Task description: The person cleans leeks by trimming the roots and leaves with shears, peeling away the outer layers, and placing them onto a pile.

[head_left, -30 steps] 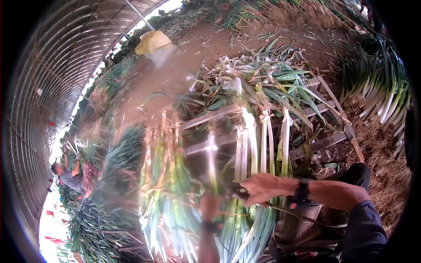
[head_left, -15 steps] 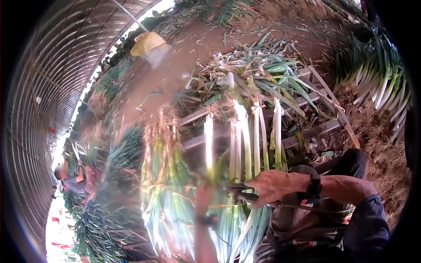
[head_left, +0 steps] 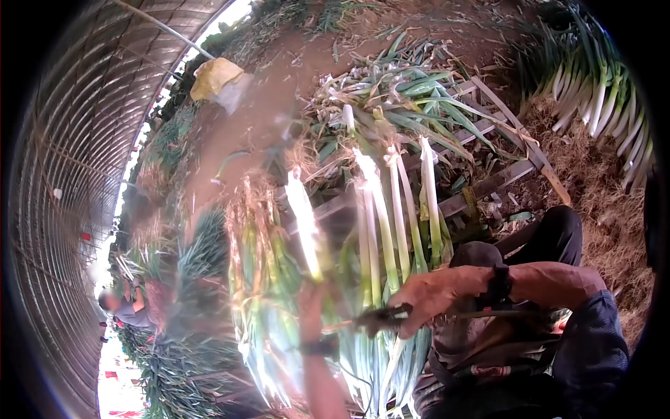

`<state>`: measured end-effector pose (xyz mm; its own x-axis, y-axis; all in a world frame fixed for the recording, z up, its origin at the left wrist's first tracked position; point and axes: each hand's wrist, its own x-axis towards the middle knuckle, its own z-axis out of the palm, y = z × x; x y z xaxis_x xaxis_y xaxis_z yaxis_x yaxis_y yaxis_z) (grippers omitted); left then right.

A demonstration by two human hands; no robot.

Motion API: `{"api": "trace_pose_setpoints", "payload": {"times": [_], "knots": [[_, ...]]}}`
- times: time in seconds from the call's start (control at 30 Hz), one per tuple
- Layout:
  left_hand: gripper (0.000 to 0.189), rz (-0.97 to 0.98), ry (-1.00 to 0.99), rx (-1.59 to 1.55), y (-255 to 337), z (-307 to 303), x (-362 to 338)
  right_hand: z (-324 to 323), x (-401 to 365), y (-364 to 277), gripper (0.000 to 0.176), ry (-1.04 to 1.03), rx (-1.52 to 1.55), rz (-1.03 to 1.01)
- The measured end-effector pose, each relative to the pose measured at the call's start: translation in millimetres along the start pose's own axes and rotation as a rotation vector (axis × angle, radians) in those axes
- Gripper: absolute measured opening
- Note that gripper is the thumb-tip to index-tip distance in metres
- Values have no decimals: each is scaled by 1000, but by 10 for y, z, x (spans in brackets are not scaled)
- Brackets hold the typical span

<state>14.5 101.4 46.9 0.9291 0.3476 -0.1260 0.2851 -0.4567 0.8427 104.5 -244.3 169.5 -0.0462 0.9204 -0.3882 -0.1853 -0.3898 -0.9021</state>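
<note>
1. A single leek (head_left: 303,223) is grasped by the left hand (head_left: 312,300), which is closed around its green part, below the bright white shank. The hand is blurred, so the placing of each finger cannot be told.
2. The root end of this leek is pointed away from the body, toward the slats of a wooden frame (head_left: 513,174).
3. A dark tool (head_left: 382,318) is gripped in the right hand (head_left: 434,293), with the fingers curled around it. Its front end is directed toward the left hand; its exact kind cannot be made out.
4. A dark band (head_left: 319,346) is worn on the left wrist and a dark strap (head_left: 497,285) on the right.
5. A row of leeks (head_left: 377,209) is laid just right of the held one, white ends outward, the green leaves spread below both hands.
6. On the other side, a bundle with browned stems (head_left: 255,272) is laid near the left hand.
7. Beyond the row, loose leaves (head_left: 405,91) are heaped over the frame.
8. At the far right, more leeks (head_left: 604,98) are stacked beside matted brown roots (head_left: 583,157).
9. A yellowish sack (head_left: 213,78) is seen on the soil, and another person (head_left: 136,314) is seen at the far left, under an arched roof (head_left: 70,153).
</note>
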Motion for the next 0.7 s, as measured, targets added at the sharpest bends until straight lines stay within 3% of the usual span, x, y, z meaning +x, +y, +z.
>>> {"api": "trace_pose_setpoints", "payload": {"times": [0.17,0.27,0.37,0.5,0.6,0.67,0.7], "knots": [[38,-98,-15,-71,201,-33,118,10,-28,175,44,73,202,-264],[36,-109,-134,-35,633,-48,89,59,2,467,45,33,207,-542],[35,47,-129,-93,526,-30,170,143,-15,660,48,1,210,-819],[29,-10,-12,-92,580,13,228,167,-240,527,49,100,210,-334],[33,-58,106,338,945,-115,315,161,-244,503,51,61,171,-363],[32,122,306,475,976,-230,429,150,-253,513,53,52,161,-420],[28,305,373,586,941,-350,537,142,-280,496,54,49,158,-446]]}}
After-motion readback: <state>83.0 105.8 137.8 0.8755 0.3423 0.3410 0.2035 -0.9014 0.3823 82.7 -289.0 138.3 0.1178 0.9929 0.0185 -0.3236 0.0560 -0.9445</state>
